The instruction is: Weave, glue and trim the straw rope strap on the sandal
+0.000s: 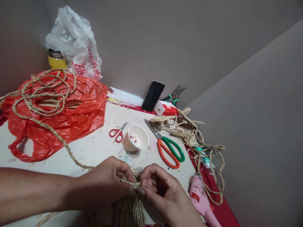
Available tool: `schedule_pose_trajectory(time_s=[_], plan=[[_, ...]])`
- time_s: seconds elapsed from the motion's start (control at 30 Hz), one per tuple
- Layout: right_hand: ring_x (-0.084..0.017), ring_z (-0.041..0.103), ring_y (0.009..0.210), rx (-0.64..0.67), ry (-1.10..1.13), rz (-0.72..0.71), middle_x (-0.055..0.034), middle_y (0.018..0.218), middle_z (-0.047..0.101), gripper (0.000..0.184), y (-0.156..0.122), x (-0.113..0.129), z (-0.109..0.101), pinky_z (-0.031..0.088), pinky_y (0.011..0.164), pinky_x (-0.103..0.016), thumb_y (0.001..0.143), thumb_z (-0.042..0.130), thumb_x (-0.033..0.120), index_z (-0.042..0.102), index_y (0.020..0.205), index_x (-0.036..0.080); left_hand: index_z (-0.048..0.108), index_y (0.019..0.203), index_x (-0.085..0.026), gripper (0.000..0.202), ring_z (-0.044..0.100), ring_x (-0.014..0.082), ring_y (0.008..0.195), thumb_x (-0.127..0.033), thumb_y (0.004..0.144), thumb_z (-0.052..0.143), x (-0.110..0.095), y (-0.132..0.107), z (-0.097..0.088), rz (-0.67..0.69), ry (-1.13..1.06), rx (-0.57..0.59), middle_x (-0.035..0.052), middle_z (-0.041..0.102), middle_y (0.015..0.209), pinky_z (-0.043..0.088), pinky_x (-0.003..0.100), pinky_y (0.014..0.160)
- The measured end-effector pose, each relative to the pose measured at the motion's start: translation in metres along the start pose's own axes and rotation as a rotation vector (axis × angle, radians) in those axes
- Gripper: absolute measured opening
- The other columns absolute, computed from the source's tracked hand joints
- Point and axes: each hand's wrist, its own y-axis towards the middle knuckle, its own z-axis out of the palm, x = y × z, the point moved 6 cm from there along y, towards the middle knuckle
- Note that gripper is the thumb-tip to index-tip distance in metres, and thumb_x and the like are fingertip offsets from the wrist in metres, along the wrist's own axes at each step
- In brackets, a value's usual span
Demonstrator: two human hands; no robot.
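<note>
My left hand point(105, 183) is closed, its thumb and fingers pinching the upper edge of a woven straw piece point(129, 211). Rows of plaited straw hang down below the fingers. A small pale bead-like spot point(135, 186) shows between the two thumbs. My right hand point(163, 197) meets the left there, with thumb and forefinger brought together at the same edge; what lies between those fingertips is too small to make out. A braided straw cord point(53, 132) runs from a loose coil toward my left hand and passes out of sight behind it.
Beyond my hands stand a paper cup point(127, 143) of small beads, red-handled scissors point(116, 134) and larger scissors point(169, 151). A pink glue gun point(201, 198) and straw braids point(184, 126) lie right. A red plastic bag point(90, 116) fills the left; a phone point(152, 96) leans behind.
</note>
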Motion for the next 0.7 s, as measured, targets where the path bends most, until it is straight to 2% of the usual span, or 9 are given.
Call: schedule_pose_trajectory(time_s=[0.13,0.4,0.6,0.7], plan=[[-0.008,0.031,0.054,0.056,-0.017,0.034,0.0077,0.058,0.039,0.025,0.001,-0.006,0.001,0.026,0.050,-0.019,0.072,0.076,0.036,0.059,0.074,0.017,0.057,0.071,-0.016,0.016,0.035,0.0052,0.039,-0.028,0.067,0.067,0.002,0.001,-0.001,-0.005,0.019,-0.008,-0.0100,0.044,0.043,0.020,0.018,0.039],[-0.008,0.026,0.053,0.050,-0.096,0.037,0.0083,0.055,0.033,0.027,0.001,-0.006,0.002,0.022,0.049,-0.021,0.075,0.070,0.041,0.058,0.071,0.017,0.057,0.070,-0.017,0.011,0.034,0.0059,0.038,-0.025,0.066,0.064,0.001,0.000,-0.001,-0.035,0.039,-0.026,-0.0109,0.042,0.041,0.019,0.019,0.039],[-0.009,0.033,0.055,-0.002,-0.065,0.000,0.0071,0.058,0.041,0.032,0.001,0.000,-0.003,0.029,0.050,-0.020,0.067,0.079,0.040,0.056,0.071,0.018,0.056,0.067,-0.017,0.014,0.035,0.0061,0.039,-0.024,0.062,0.067,-0.002,0.003,0.000,-0.003,-0.013,-0.003,-0.0100,0.044,0.042,0.025,0.019,0.040],[-0.010,0.036,0.054,-0.022,-0.129,-0.027,0.0056,0.056,0.043,0.030,-0.001,0.005,-0.011,0.032,0.050,-0.020,0.071,0.075,0.045,0.061,0.072,0.018,0.057,0.070,-0.016,0.015,0.037,0.0060,0.041,-0.024,0.062,0.067,-0.001,0.005,-0.003,0.020,-0.005,-0.011,-0.0087,0.047,0.046,0.026,0.018,0.039]])
